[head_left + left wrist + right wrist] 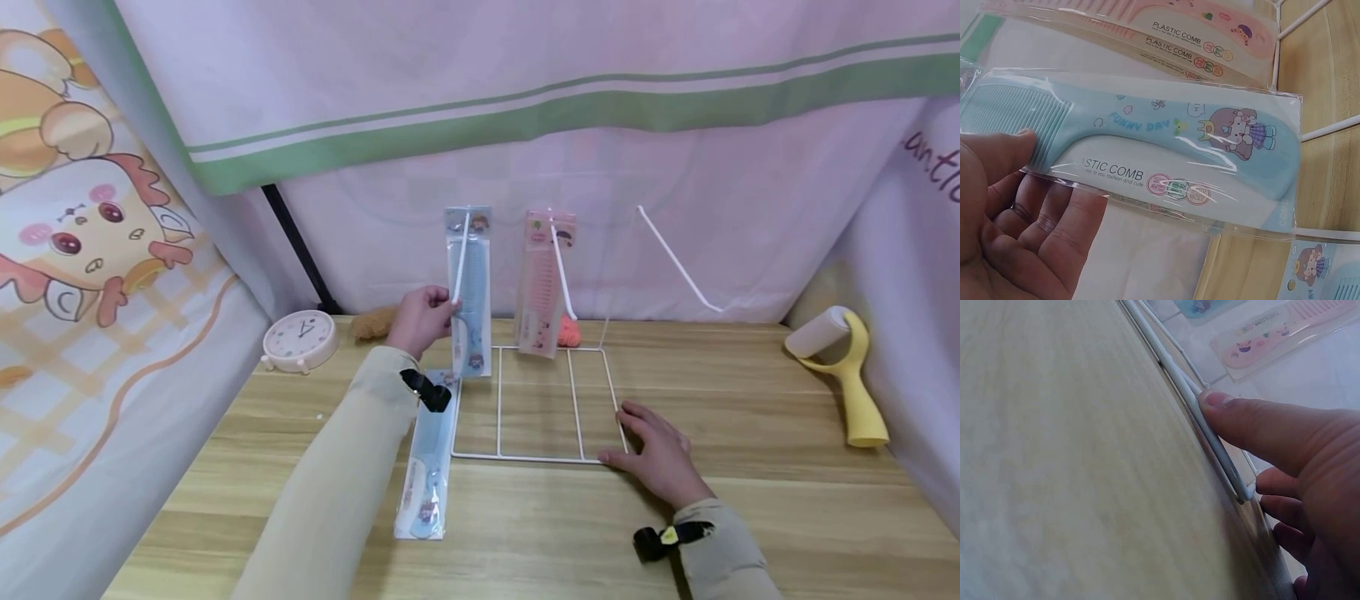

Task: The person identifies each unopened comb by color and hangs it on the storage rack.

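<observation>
A white wire display rack (pixel 551 458) stands on the table, three prongs jutting from its upright back. From the left prong hangs a packaged blue plastic comb (pixel 471 292); my left hand (pixel 422 321) pinches its edge, thumb over the teeth end in the left wrist view (pixel 1004 206). Packaged pink combs (pixel 542 283) hang from the middle prong, while the right prong (pixel 678 258) is bare. Another packaged blue comb (pixel 427 467) lies on the table left of the base. My right hand (pixel 660 454) holds the base's front right corner, thumb on the front rod (pixel 1210 431).
A round clock (pixel 300 340) and a brown fuzzy object (pixel 373 323) sit at the back left. Behind the pink combs is a coral-coloured object (pixel 569 332). A yellow-handled lint roller (pixel 855 383) stands at the right. Pink curtain cloth (pixel 375 225) closes off the back.
</observation>
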`<state>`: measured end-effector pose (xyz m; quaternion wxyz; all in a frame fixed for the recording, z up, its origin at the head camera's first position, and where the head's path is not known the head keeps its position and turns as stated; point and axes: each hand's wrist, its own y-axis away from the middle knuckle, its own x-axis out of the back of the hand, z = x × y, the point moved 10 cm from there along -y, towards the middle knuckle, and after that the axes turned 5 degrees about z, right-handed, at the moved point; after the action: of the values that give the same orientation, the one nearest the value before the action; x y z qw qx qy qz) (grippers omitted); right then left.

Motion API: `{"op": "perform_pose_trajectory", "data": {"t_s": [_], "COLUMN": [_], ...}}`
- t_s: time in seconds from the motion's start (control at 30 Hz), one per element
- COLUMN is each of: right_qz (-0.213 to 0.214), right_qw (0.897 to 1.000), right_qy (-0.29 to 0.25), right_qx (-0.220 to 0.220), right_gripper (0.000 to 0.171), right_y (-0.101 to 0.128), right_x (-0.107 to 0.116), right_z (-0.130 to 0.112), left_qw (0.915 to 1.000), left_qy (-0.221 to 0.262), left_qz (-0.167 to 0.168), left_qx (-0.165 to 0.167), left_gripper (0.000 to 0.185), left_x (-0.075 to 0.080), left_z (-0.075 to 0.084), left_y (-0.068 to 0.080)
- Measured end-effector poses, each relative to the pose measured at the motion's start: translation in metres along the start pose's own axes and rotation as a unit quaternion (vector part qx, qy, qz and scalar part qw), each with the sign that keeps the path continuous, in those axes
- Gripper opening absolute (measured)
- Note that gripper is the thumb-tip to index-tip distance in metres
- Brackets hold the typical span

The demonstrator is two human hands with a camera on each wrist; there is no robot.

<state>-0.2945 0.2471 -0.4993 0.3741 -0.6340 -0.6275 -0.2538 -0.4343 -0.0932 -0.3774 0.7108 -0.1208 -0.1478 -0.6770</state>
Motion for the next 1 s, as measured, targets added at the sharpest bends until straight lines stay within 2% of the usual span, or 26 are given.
{"op": "perform_pose_trajectory", "data": {"t_s": [0.17,0.3,0.7,0.87,1.0], "right_qz": [0.003,0.000,-0.008,-0.011,-0.013], "right_qw": [1.000,1.000,1.000,1.000,1.000], "right_qy": [-0.003,-0.003,-0.004,-0.003,-0.004], "right_qx": [0.005,0.003,-0.001,-0.002,-0.004], "right_gripper": [0.082,0.082,0.085,0.086,0.085], "right_y": [0.000,0.000,0.000,0.000,0.000], "right_x": [0.001,0.000,-0.002,-0.003,-0.003], "right_z": [-0.002,-0.001,0.003,0.004,0.004], "left_qw": [0.9998,0.9997,0.9956,0.9942,0.9951], "left_qy": [0.020,0.020,-0.076,-0.089,-0.077], "left_qz": [0.003,0.009,0.041,0.041,0.042], "left_qx": [0.003,-0.008,-0.036,-0.045,-0.046], "left_gripper": [0.028,0.028,0.033,0.034,0.031], "left_x": [-0.002,-0.002,0.006,0.008,0.009], "left_z": [0.000,0.001,0.000,-0.006,-0.013], "left_y": [-0.002,-0.001,0.002,0.003,0.007]}}
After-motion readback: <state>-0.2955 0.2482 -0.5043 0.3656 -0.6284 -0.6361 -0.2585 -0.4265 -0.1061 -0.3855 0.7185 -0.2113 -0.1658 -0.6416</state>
